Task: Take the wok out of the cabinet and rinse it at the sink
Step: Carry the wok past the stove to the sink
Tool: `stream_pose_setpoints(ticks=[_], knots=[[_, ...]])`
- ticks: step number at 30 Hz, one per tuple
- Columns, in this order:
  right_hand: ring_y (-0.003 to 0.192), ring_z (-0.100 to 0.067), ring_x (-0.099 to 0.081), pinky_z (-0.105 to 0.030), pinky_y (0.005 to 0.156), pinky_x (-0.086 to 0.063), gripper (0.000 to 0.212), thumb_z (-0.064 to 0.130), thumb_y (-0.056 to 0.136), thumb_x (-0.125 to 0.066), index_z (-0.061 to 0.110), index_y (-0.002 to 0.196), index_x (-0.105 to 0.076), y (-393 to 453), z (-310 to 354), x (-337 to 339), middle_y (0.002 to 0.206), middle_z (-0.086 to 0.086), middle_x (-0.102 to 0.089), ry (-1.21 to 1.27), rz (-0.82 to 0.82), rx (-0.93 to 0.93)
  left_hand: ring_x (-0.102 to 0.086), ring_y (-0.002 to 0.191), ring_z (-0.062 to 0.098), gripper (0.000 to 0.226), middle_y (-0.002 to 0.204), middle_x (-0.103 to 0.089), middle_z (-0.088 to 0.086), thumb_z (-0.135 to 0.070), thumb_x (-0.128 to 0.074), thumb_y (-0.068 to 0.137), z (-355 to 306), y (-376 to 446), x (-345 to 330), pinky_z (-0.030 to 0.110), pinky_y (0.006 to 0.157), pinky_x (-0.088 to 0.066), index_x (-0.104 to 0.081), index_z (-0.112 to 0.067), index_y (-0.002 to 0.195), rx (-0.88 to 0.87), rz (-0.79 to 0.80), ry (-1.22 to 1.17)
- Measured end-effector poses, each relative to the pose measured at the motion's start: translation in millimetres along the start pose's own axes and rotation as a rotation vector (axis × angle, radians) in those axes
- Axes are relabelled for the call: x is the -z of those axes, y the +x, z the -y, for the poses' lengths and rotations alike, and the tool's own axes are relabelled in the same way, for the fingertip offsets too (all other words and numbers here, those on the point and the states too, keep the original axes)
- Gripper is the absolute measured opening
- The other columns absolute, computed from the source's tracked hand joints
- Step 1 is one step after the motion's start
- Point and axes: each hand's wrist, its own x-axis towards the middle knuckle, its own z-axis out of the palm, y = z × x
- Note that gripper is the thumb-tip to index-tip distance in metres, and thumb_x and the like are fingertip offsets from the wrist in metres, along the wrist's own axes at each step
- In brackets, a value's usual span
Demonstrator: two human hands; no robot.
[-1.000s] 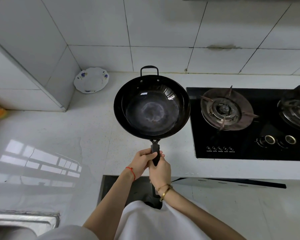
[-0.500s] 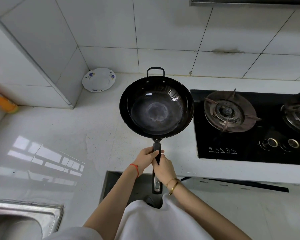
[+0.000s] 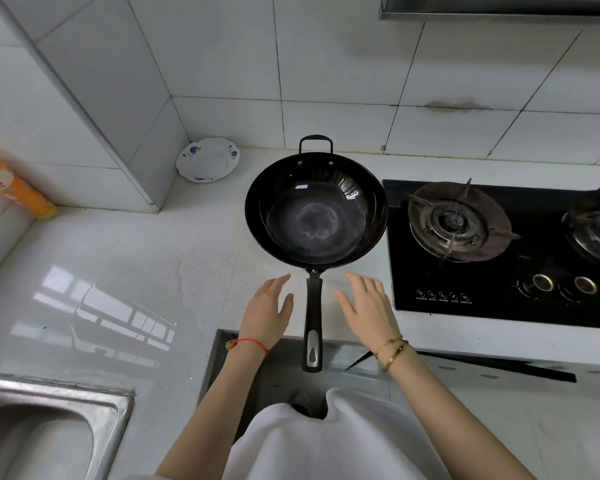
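Observation:
The black wok (image 3: 316, 216) rests on the white counter, just left of the gas hob. Its long handle (image 3: 313, 320) points toward me and juts past the counter's front edge. A small loop handle sits at its far rim. My left hand (image 3: 267, 313) hovers to the left of the long handle with its fingers straight, holding nothing. To the right of the handle my right hand (image 3: 368, 306) is spread the same way. Neither hand touches the wok. The steel sink (image 3: 49, 427) lies at the bottom left.
A black two-burner gas hob (image 3: 499, 254) fills the right side of the counter (image 3: 136, 271). A small flowered plate (image 3: 208, 160) leans in the back corner. An orange bottle (image 3: 18, 188) stands at the far left. Below the counter's edge a cabinet opening looks dark.
Both hands have let go of the wok's handle and moved apart to either side of it. The wok now sits on the counter. The view has shifted, showing more of the sink.

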Motion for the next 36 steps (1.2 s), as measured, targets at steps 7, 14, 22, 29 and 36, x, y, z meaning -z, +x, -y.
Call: stream_pose_setpoints(ticks=[7, 14, 22, 29, 36], knots=[[0.13, -0.022, -0.041, -0.039, 0.109, -0.039, 0.047, 0.037, 0.098, -0.043, 0.013, 0.138, -0.046, -24.2, -11.7, 0.3, 0.137, -0.004, -0.052, 0.036, -0.011, 0.039, -0.049, 0.132, 0.021, 0.044, 0.145, -0.05, 0.003, -0.027, -0.049, 0.1, -8.7, -23.3, -2.3, 0.032, 0.111, -0.037, -0.045, -0.019, 0.144, 0.009, -0.059, 0.057], [0.131, -0.02, -0.038, -0.034, 0.112, -0.035, 0.048, 0.039, 0.099, -0.041, 0.013, 0.138, -0.045, -35.2, -25.8, 9.5, 0.139, -0.002, -0.05, 0.048, 0.016, 0.067, -0.05, 0.13, 0.022, 0.043, 0.144, -0.051, 0.004, -0.025, -0.049, 0.1, -21.8, -42.1, -9.8, 0.035, 0.111, -0.038, -0.047, -0.018, 0.142, 0.044, -0.105, 0.061], [0.132, -0.019, -0.038, -0.033, 0.112, -0.034, 0.047, 0.036, 0.099, -0.042, 0.011, 0.138, -0.044, -25.8, -18.8, 29.6, 0.138, -0.003, -0.05, 0.093, -0.024, 0.121, -0.051, 0.13, 0.024, 0.043, 0.143, -0.052, 0.005, -0.025, -0.049, 0.1, -30.8, -42.4, -6.4, 0.04, 0.113, -0.04, -0.048, -0.018, 0.142, 0.059, -0.16, 0.075], [0.132, -0.018, -0.037, -0.034, 0.111, -0.036, 0.046, 0.036, 0.099, -0.042, 0.012, 0.139, -0.044, -24.1, -10.8, 22.7, 0.139, -0.003, -0.05, 0.131, -0.007, 0.082, -0.05, 0.132, 0.024, 0.044, 0.145, -0.051, 0.005, -0.027, -0.048, 0.1, -29.1, -32.4, -2.6, 0.042, 0.113, -0.039, -0.046, -0.019, 0.143, 0.086, -0.136, 0.076], [0.134, -0.018, -0.036, -0.035, 0.111, -0.036, 0.048, 0.039, 0.099, -0.041, 0.015, 0.14, -0.043, -14.5, 6.4, 11.4, 0.14, -0.002, -0.049, 0.183, 0.035, 0.003, -0.049, 0.133, 0.023, 0.044, 0.147, -0.049, 0.003, -0.031, -0.047, 0.1, -20.4, -16.7, -0.3, 0.037, 0.113, -0.039, -0.046, -0.02, 0.143, 0.113, -0.069, 0.043]])
